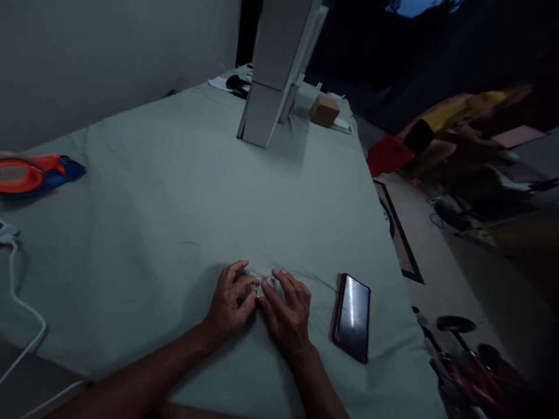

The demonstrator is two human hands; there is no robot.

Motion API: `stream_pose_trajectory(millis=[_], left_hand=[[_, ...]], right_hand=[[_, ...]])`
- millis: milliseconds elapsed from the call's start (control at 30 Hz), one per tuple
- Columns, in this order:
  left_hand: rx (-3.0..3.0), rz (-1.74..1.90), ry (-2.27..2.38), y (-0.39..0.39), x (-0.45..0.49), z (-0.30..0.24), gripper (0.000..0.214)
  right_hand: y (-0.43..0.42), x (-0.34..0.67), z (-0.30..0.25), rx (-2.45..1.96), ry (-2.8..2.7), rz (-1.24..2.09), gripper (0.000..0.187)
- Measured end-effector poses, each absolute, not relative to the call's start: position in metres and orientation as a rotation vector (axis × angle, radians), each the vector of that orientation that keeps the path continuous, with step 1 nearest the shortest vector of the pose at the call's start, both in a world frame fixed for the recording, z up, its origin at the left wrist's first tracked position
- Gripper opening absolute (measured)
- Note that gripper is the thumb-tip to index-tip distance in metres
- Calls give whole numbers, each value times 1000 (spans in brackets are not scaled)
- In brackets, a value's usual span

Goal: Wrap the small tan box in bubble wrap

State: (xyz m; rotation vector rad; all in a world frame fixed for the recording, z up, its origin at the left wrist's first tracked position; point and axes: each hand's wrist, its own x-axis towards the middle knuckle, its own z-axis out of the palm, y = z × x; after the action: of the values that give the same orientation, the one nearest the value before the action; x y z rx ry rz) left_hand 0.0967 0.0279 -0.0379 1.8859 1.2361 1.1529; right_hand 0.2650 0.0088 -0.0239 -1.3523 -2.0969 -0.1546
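Observation:
Low on the pale green cloth, my left hand [230,297] and my right hand [289,308] meet around a small whitish, crinkled-looking thing [261,286]. Fingers of both hands curl in and press on it from either side. Its kind cannot be made out, since the fingertips cover much of it and the light is dim. To the right of my right hand lies a smartphone [354,317] in a dark red case, its screen facing up with a light reflected in it.
A blue and orange clothes iron [35,174] sits at the left edge, above a white cable [27,299]. Tall white panels [273,75] stand at the back, near a brown cardboard box [324,111]. Beyond the table's right edge are a seated person [454,119] and a blurred bicycle-like frame [469,366].

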Motion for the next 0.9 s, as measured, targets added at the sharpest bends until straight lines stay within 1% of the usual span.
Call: stream_pose_trajectory(millis=[200, 400, 500, 667, 800, 900], left_hand=[[1858, 1168, 1233, 27, 97, -37, 23], [1861, 1169, 1236, 27, 96, -35, 22], [1878, 1147, 1230, 26, 94, -34, 22], [1881, 1135, 1204, 26, 93, -35, 24], [1874, 1136, 1195, 26, 94, -35, 25], [1883, 1145, 1190, 26, 94, -35, 25]], right_hand=[[1, 269, -21, -1309, -2014, -49, 28], [2, 284, -20, -1409, -1790, 113, 24], [5, 283, -19, -1402, -1845, 227, 28], [12, 281, -10, -1415, -1932, 323, 42], [19, 284, 1, -1400, -2070, 393, 43], [24, 286, 6, -1379, -2137, 401, 40]])
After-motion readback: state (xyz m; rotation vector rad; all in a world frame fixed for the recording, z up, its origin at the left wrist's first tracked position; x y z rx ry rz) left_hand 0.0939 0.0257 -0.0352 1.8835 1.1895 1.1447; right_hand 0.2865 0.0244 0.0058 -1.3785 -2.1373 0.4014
